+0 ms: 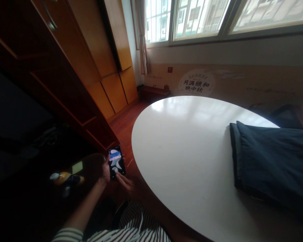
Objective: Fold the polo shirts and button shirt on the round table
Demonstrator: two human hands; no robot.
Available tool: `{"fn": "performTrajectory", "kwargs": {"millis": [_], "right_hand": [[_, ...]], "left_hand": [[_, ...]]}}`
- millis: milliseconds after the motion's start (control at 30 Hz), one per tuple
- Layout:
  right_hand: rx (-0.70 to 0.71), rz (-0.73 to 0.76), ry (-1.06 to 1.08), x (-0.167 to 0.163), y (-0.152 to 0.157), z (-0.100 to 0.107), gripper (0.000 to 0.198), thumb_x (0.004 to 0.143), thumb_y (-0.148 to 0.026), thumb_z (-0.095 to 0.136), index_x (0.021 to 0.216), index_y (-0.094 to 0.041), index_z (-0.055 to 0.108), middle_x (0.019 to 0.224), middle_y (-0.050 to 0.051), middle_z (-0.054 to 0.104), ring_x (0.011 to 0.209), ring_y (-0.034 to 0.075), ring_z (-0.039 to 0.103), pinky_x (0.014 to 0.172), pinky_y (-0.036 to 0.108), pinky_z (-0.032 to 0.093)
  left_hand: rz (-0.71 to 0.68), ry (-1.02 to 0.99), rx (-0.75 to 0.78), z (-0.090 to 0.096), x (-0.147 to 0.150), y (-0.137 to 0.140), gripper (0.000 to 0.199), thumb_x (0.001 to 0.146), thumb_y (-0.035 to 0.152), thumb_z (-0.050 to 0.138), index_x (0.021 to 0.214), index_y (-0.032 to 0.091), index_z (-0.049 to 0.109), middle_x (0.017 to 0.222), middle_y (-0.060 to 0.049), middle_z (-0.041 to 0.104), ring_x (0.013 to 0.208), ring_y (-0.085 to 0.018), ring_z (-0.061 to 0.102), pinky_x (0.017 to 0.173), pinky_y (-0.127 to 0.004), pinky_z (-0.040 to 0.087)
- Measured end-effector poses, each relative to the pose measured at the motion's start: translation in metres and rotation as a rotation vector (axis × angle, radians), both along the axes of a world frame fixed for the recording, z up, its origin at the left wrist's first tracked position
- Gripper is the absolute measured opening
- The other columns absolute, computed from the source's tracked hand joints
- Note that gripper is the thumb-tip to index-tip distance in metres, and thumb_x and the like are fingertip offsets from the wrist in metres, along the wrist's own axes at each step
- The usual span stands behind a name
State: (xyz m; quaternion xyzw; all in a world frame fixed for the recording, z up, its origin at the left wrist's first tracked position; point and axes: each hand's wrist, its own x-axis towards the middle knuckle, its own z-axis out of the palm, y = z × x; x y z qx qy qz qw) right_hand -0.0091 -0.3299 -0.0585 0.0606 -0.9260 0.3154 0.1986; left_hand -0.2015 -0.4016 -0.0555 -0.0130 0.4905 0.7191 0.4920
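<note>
Head cam: I've got 2 bare hands & 1 phone (115, 163), the phone lying btwn them, off the L edge of the white bench (176, 148) & above the floor (123, 129). L hand (106, 170): grip closed round the phone, thumb side along one edge, fingertips showing past the other. R hand (128, 186): a digit reaches the low end of the lit screen; can't tell if that grip is closed, as the rest is dim & partly hidden.

Count of the rest, approx L to R: 1 bottle (65, 178), 1 yellow-green paper (77, 167) & 1 small pale item (66, 192), too dark to ID, all close together on a dark surface (94, 164) w/ a rounded edge. 1 striped top (131, 232) at bottom. 1 navy cloth (275, 158), folded, on the R part of the bench, running out of frame. 1 curtain (143, 43) beside the window (197, 18), 3 panes in view. 1 wall banner (195, 85) w/ dark characters below it.

Containers: bottle has a white cap on, orange colour inside, dark label; can't tell if it's upright or lying. Orange-brown cupboard (91, 37): doors look shut, contents hidden.
</note>
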Motion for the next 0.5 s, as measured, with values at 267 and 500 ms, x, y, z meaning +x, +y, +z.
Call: {"fn": "performTrajectory", "kwargs": {"millis": [267, 500], "right_hand": [[-0.024, 0.011, -0.033, -0.003, -0.003, -0.005, 0.065, 0.094, -0.008, 0.041, 0.156, -0.009, 0.024, 0.155, 0.019, 0.038, 0.141, 0.025, 0.043, 0.111, 0.037, 0.043], [-0.072, 0.04, -0.003, 0.006, -0.002, -0.004, 0.063, 0.093, -0.009, 0.035, 0.156, -0.008, 0.026, 0.156, 0.019, 0.037, 0.132, 0.029, 0.053, 0.101, 0.037, 0.051]], "left_hand": [[0.002, -0.02, -0.03, -0.004, -0.002, -0.002, 0.062, 0.092, 0.057, 0.053, 0.128, 0.006, 0.061, 0.09, -0.016, 0.075, 0.09, -0.032, 0.074, 0.078, -0.041, 0.06], [0.01, 0.003, 0.006, -0.009, -0.01, -0.002, 0.061, 0.093, 0.053, 0.051, 0.134, 0.009, 0.057, 0.109, -0.019, 0.072, 0.101, -0.034, 0.071, 0.085, -0.047, 0.058]]}}
